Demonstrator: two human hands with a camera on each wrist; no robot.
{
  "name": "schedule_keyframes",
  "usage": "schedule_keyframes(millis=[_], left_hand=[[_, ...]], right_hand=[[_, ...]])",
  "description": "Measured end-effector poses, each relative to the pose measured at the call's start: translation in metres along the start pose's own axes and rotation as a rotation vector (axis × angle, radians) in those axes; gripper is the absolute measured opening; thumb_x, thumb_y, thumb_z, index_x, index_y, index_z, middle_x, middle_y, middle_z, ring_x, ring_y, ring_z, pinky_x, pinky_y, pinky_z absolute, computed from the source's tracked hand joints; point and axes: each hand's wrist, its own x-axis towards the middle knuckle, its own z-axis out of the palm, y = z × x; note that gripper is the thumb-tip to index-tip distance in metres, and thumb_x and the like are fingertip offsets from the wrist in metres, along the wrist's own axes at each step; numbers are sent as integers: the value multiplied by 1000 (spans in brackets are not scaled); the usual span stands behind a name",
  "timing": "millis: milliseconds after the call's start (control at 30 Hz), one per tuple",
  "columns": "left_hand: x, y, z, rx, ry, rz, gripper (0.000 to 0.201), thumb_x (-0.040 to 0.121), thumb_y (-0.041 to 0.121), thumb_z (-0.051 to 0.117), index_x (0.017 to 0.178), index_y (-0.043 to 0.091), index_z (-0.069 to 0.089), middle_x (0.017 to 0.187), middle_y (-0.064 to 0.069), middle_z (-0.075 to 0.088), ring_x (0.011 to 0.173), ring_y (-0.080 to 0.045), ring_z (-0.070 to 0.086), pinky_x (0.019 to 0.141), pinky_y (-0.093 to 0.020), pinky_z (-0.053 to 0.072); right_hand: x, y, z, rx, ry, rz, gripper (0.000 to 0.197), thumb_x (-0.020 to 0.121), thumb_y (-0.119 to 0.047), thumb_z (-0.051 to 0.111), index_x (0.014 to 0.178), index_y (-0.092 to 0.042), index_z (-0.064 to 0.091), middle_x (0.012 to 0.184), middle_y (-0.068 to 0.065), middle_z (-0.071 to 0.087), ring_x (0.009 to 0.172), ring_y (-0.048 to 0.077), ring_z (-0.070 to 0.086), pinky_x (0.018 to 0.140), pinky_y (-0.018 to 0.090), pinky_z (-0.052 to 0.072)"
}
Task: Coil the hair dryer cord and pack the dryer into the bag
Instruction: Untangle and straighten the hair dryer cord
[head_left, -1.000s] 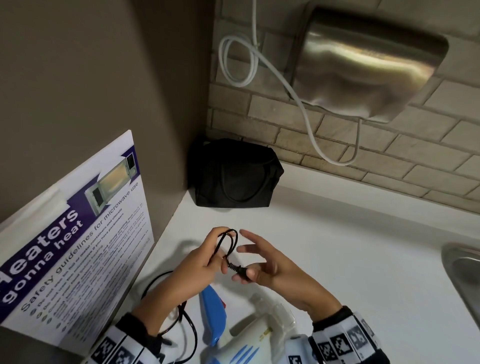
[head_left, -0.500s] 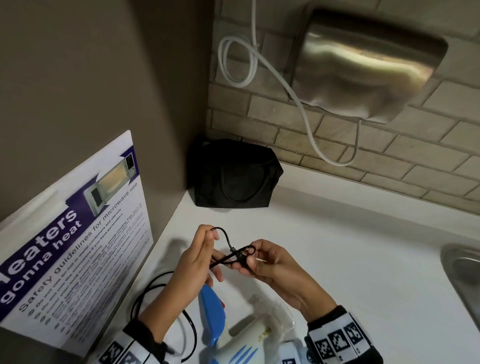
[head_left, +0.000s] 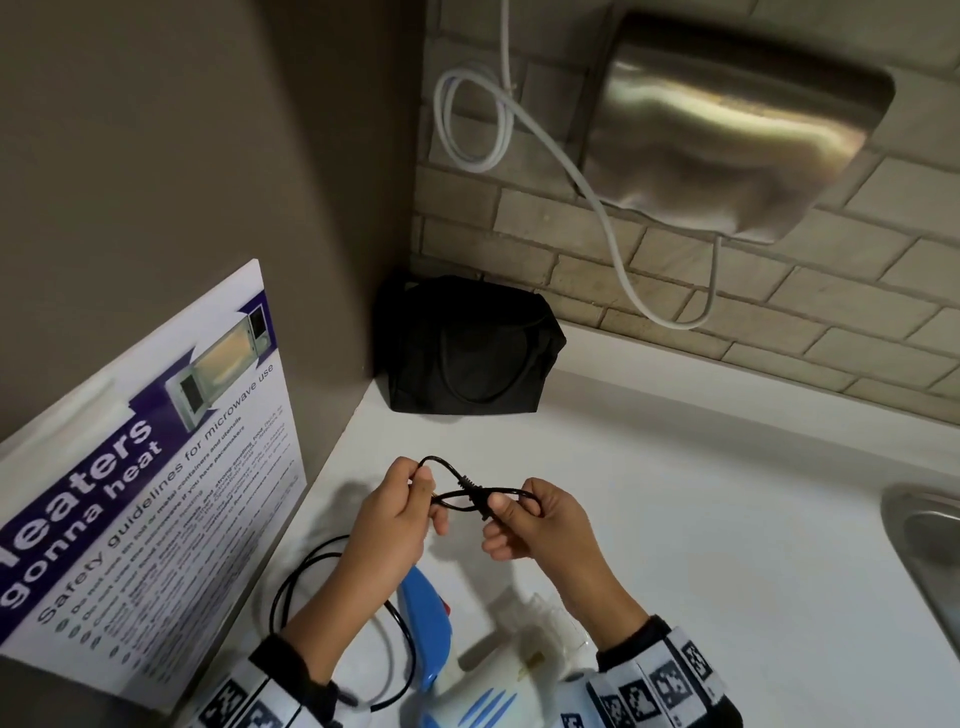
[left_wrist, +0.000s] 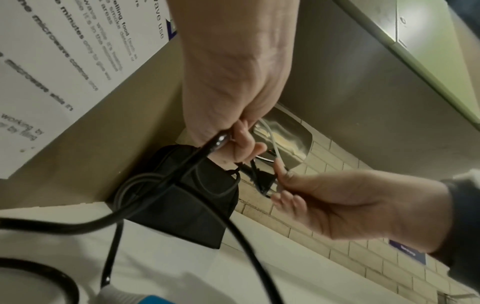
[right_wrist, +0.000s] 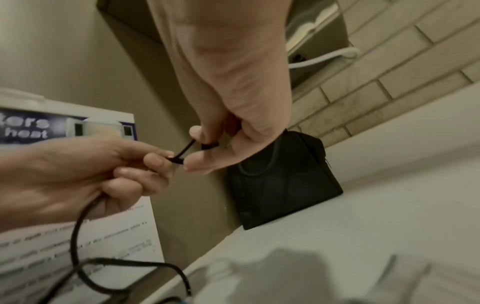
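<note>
Left hand and right hand pinch a small loop of black cord above the white counter. Hair dryer lies near; closed black bag stands far, in the corner.

The black cord forms a small loop at frame centre and trails in slack curves to the white-and-blue hair dryer lying at the bottom edge, while the black bag stands upright above centre.
</note>
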Motion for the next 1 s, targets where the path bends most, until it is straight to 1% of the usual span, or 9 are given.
schedule_keyframes(millis=[133, 233, 367, 500, 700, 767, 867, 933, 1000], left_hand=[[5, -4, -5, -37, 17, -51, 23, 100, 24, 36, 86, 8, 45, 55, -7, 59, 36, -12, 28, 40, -20, 24], [2, -4, -4, -4, -63, -29, 21, 99, 26, 40, 86, 11, 47, 56, -3, 59, 35, -8, 31, 40, -21, 25], [-5, -4, 0, 100, -149, 108, 16, 97, 26, 45, 89, 13, 49, 58, 7, 59, 45, -8, 37, 47, -23, 32], [-4, -1, -8, 31, -39, 178, 15, 98, 18, 42, 100, 26, 54, 70, 5, 66, 47, -7, 39, 47, -22, 34], [-3, -2, -7, 27, 51, 171, 14, 98, 19, 41, 94, 27, 51, 72, 6, 67, 46, -16, 33, 45, -25, 30], [-3, -3, -9, 45, 42, 177, 14, 98, 19, 41, 92, 26, 52, 72, 7, 67, 48, -18, 34, 47, -26, 31], [-4, -2, -10, 87, 8, 206, 15, 98, 17, 41, 92, 27, 51, 75, 8, 70, 48, -19, 35, 48, -29, 33], [-5, 1, -6, 97, -10, 214, 17, 98, 18, 42, 90, 30, 50, 78, 7, 71, 47, -15, 38, 47, -28, 34], [-8, 6, -2, 102, -33, 232, 14, 98, 17, 43, 92, 28, 50, 78, 6, 72, 48, -5, 46, 52, -24, 38]], right_hand=[[-3, -1, -1, 360, -145, 26, 24, 83, 2, 64, 77, -9, 45, 90, 26, 67, 87, 29, 72, 75, 26, 57], [-3, -6, -4, 202, -63, 39, 31, 85, -15, 68, 70, -13, 41, 68, 15, 69, 64, 24, 70, 59, 27, 56], [0, -2, -8, -88, 75, 19, 47, 80, -32, 74, 64, -15, 33, 43, 8, 51, 43, 22, 58, 48, 27, 44], [-1, 2, -10, -123, 10, -39, 35, 89, -22, 64, 66, -11, 41, 44, 7, 52, 49, 22, 62, 52, 25, 47], [-1, 4, -14, -172, 25, 13, 19, 92, -25, 58, 83, -9, 52, 60, 6, 56, 55, 17, 57, 53, 23, 46], [-2, 1, -14, -296, 10, -34, 5, 90, -21, 60, 94, -18, 58, 64, 3, 50, 55, 12, 48, 55, 20, 43], [-1, -5, -16, -402, 56, -185, 35, 85, -4, 55, 108, -31, 57, 76, -2, 49, 63, 6, 46, 61, 13, 40], [-2, -12, -14, -455, 159, -358, 42, 84, -3, 53, 115, -32, 54, 94, -3, 49, 85, 5, 52, 73, 14, 41], [-4, -18, -8, -596, 167, -570, 38, 88, -15, 51, 122, -33, 53, 110, -7, 48, 108, 5, 46, 89, 16, 38]])
